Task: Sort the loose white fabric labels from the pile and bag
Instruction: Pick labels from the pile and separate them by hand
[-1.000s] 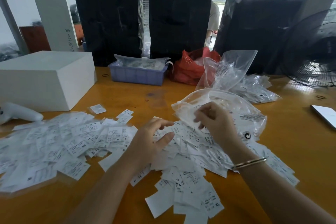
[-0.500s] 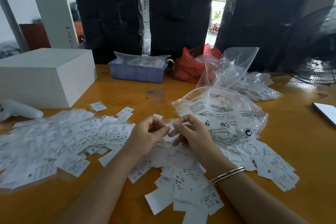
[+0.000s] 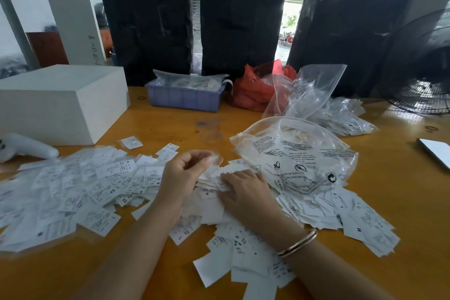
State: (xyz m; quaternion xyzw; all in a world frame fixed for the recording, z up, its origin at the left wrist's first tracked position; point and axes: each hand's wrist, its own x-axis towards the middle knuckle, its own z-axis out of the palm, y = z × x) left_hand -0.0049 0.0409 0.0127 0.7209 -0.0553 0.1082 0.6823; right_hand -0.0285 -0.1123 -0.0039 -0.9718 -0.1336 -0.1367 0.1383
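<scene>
A blurred label is pinched in the left hand (image 3: 185,173); the right hand (image 3: 243,190) is laid flat on the labels (image 3: 214,204).

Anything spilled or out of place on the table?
Nothing beyond the job itself: loose labels lie in an untidy spread across the table, some tucked under the clear bag. No damage is visible.
</scene>
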